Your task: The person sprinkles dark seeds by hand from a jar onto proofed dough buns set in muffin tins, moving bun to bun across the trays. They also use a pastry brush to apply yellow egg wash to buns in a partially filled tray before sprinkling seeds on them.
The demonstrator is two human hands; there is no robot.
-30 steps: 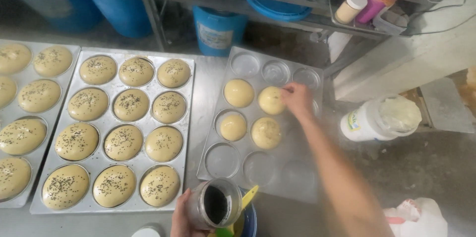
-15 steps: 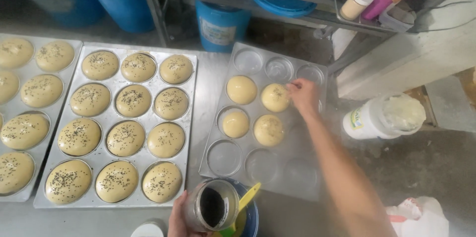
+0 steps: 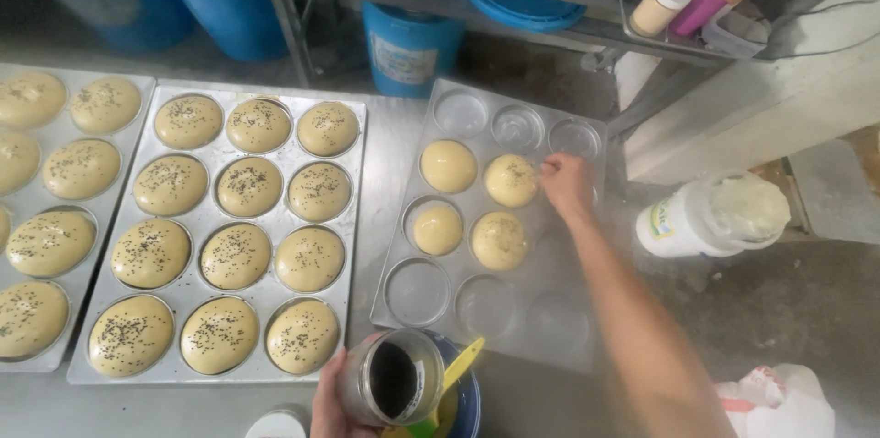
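Right hand [image 3: 566, 183] fingers pinched over round smooth bun [image 3: 511, 180]; left hand [image 3: 332, 401] grips glass jar [image 3: 392, 388].

Soft, even light is falling from above, glinting faintly off the metal trays [image 3: 385, 218]. The right hand [image 3: 566, 183] is blurring slightly, and the upper background is lying dim.

Both arms are bare: no sleeve, glove, watch or band shows on either. The right hand [image 3: 566, 183] leads into a long, lean forearm, uncovered up to the frame's lower edge. Of the left hand [image 3: 332, 401] only fingers and part of the palm show, without rings.
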